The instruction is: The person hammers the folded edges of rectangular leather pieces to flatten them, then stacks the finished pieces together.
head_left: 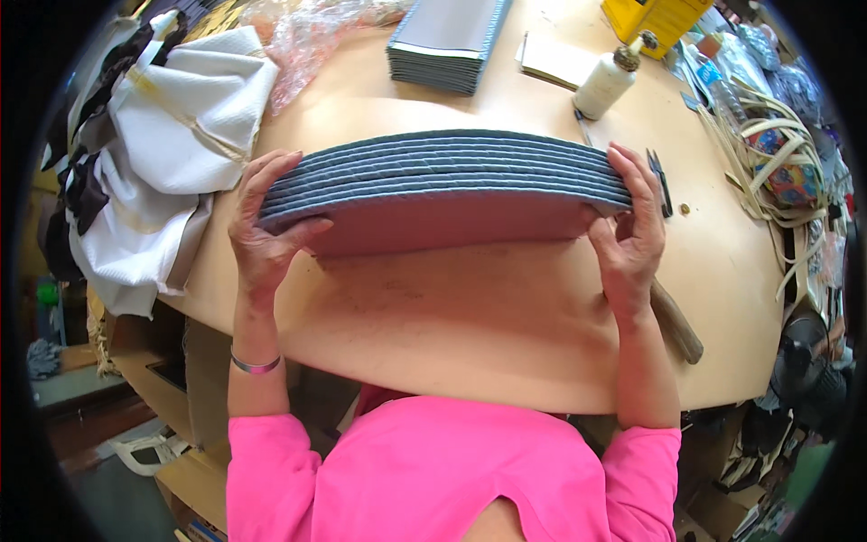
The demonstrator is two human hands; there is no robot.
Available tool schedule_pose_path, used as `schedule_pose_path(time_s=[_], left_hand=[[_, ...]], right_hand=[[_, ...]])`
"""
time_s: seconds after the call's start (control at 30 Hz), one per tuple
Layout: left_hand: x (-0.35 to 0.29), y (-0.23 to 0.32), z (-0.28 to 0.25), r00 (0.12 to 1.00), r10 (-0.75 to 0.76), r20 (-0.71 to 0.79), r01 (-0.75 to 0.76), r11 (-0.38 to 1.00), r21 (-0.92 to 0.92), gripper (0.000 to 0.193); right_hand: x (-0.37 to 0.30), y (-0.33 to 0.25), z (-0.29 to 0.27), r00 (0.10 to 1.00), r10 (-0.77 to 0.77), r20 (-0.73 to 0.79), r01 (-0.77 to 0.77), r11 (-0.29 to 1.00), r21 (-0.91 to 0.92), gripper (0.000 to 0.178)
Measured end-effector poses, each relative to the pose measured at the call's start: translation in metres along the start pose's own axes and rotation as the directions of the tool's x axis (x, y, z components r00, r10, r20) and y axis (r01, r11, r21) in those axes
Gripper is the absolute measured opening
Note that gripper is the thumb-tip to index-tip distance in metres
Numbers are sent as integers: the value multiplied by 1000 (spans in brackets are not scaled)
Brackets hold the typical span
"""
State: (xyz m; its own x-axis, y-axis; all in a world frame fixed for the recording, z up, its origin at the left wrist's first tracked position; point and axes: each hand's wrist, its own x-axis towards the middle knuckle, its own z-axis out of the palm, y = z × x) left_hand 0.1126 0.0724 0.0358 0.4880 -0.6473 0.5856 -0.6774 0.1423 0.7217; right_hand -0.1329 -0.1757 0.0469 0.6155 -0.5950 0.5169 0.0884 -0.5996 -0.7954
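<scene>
A stack of several flat panels (452, 167) stands on its long edge on the table, blue-grey edges facing up. The panel nearest me shows a reddish-brown face. My left hand (264, 212) grips the stack's left end, thumb on the near face and fingers round the far side. At the other end my right hand (632, 230) clasps it the same way. Just beyond the right hand lie small dark snips (660, 181). A wooden handle (675, 321) sticks out beside my right wrist; its other end is hidden.
Farther back on the table (433, 343) sit another stack of blue-edged panels (442, 68), a cream bottle (607, 88) and a yellow box (652, 23). White fabric (190, 113) drapes over the left edge beside clear plastic (302, 41). Cream strips (768, 172) lie bunched at right.
</scene>
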Motion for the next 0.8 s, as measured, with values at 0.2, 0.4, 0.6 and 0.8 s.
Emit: schedule_pose_path(time_s=[0.2, 0.4, 0.6, 0.8], left_hand=[[-11, 8, 2, 997, 25, -71, -31, 996, -85, 70], [-14, 18, -7, 984, 149, 99, -179, 856, 484, 67], [-24, 22, 17, 886, -464, -4, 405, 777, -482, 66], [-31, 7, 23, 961, -257, -100, 185, 868, -460, 57]], right_hand=[[-3, 3, 2, 999, -39, 0, 39, 998, 51, 63], [-7, 8, 1, 1000, -9, 7, 8, 992, 126, 68], [-10, -6, 7, 929, 367, 37, -334, 795, 506, 53], [-18, 16, 2, 933, 316, 173, -348, 666, 659, 34]])
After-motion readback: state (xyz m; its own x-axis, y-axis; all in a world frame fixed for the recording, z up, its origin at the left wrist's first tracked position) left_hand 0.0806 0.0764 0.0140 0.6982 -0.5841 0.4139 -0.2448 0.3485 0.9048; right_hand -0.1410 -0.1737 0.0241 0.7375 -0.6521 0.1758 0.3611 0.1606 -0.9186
